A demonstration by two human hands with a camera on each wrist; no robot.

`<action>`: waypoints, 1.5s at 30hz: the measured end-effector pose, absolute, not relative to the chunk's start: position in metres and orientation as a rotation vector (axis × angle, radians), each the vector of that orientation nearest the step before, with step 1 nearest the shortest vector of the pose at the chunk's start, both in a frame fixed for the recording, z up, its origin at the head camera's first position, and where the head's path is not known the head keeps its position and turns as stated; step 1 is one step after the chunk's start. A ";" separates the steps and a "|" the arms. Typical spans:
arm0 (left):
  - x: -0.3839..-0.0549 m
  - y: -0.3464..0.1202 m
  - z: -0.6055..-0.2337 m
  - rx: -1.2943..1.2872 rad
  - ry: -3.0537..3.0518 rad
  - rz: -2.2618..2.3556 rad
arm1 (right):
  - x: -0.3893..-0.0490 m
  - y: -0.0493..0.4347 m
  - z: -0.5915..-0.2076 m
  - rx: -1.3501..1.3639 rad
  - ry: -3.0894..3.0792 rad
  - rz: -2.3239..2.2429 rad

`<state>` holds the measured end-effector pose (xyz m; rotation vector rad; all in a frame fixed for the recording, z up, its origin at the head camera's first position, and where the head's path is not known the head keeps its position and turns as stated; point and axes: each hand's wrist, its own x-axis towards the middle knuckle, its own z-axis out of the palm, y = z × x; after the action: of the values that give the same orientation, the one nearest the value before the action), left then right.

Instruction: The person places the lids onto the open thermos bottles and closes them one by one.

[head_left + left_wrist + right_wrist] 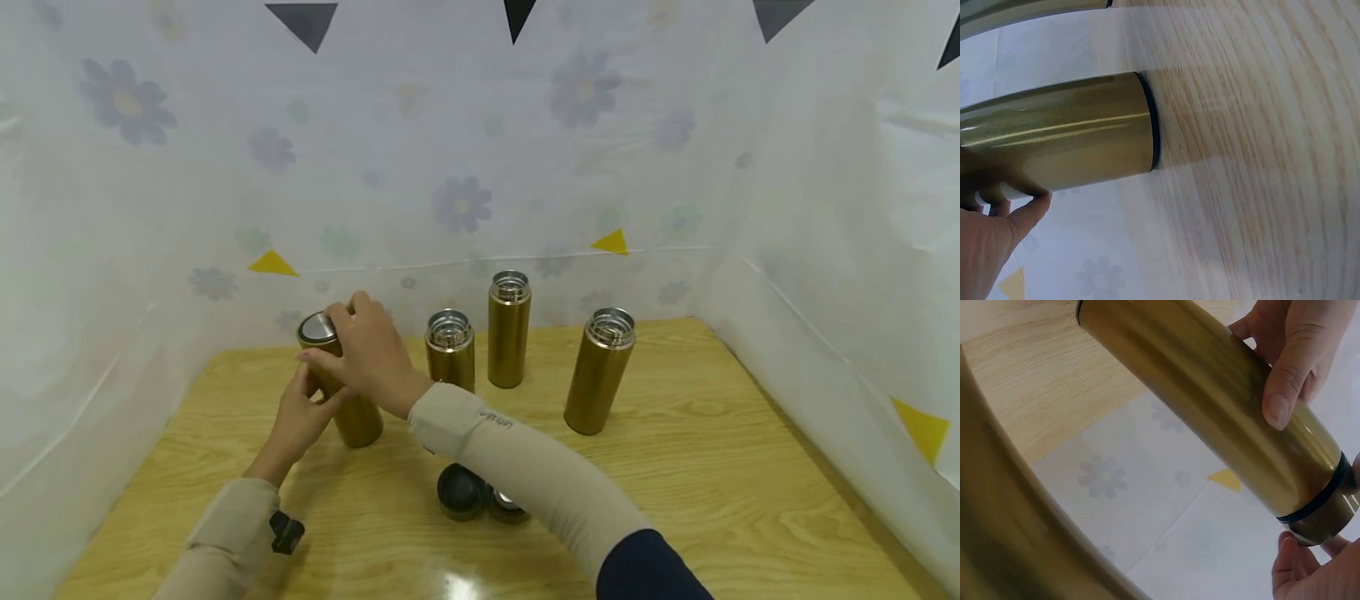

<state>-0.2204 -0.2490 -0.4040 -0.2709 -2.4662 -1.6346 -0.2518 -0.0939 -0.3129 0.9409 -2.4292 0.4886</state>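
Observation:
A gold thermos (360,423) stands at the left of the table, capped by a lid with a silver top (316,327). My left hand (295,423) grips its body, thumb and fingers on either side. From above, my right hand (372,357) holds the lid by its edge. The right wrist view shows a dark ring between the body and the gold lid (1324,520), with fingertips round that lid. In the left wrist view the dark base (1152,122) of the thermos is at the tabletop.
Three lidless gold thermoses, one near the middle (451,367), one behind it (507,342) and one to the right (595,387), stand on the wooden table (697,467). A dark lid (460,493) and another lid (508,508) lie together in front, the second partly behind my right sleeve.

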 end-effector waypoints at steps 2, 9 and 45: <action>-0.220 -0.250 -0.404 -0.270 -2.472 -1.628 | -0.253 -0.094 -0.311 0.980 -2.500 0.516; -0.222 -0.251 -0.404 -0.347 -2.422 -1.604 | -0.273 -0.082 -0.288 1.427 -2.704 0.502; -0.222 -0.249 -0.406 -0.313 -2.429 -1.587 | -0.257 -0.083 -0.306 1.038 -2.441 0.411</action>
<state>-0.2217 -0.2490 -0.4057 -0.3127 -2.4295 -1.5875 -0.2572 -0.0826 -0.3057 1.0385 -2.4415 0.4109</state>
